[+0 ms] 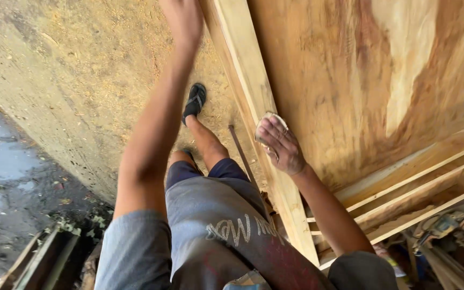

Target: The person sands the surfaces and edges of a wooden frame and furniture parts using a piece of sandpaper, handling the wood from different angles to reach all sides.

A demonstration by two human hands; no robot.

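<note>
Pad (268, 119): a small pale sanding piece, rounded at its far end and mostly covered by fingers, pressed flat on the rail (253, 102). Rail: a long, pale, smooth wooden strip that forms the left edge of the panel (361, 80) and runs from the far top to the near bottom. Panel: a broad plywood face with reddish-brown and cream grain, lying to the right of the rail and joined to it.
</note>
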